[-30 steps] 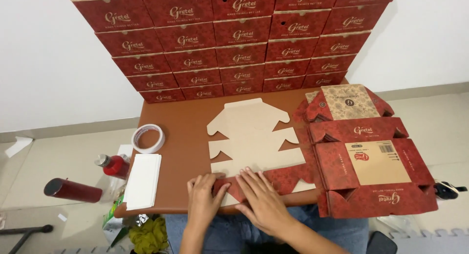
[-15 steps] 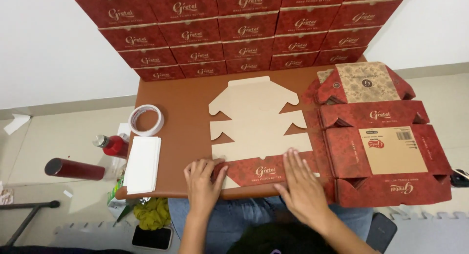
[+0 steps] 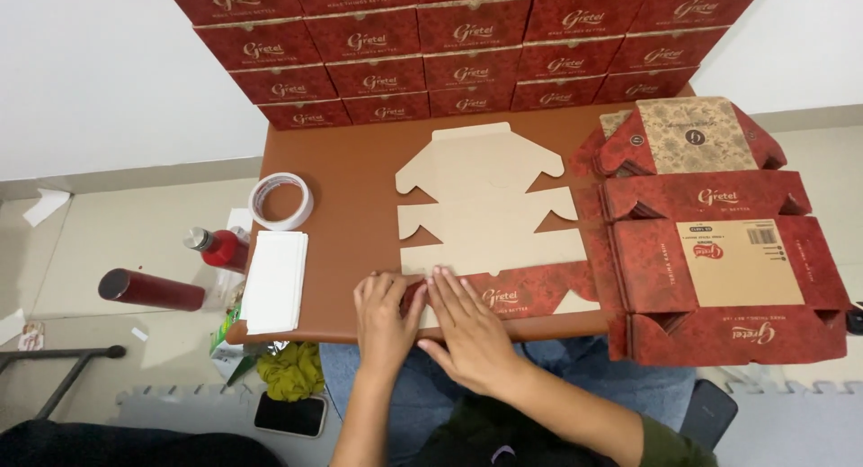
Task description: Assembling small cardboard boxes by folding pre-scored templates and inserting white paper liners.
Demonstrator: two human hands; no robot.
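Note:
A flat, unfolded cardboard box blank [image 3: 490, 220] lies plain side up on the brown table [image 3: 351, 206]. Its near flap [image 3: 530, 298] is folded over and shows its red printed side. My left hand [image 3: 385, 316] presses flat on the left end of that folded flap at the table's front edge. My right hand [image 3: 467, 328] lies right beside it, fingers spread flat on the same flap. Neither hand grips anything.
A pile of red unfolded box blanks [image 3: 719, 242] overhangs the table's right side. Stacked red boxes [image 3: 449, 44] line the back. A tape roll [image 3: 281, 201] and a white stack [image 3: 276, 281] sit at the left. Two red bottles [image 3: 153, 289] lie on the floor, a phone [image 3: 290, 415] near my knee.
My right hand has slid left along the folded red flap and now lies against my left hand. The view has dropped closer to the table.

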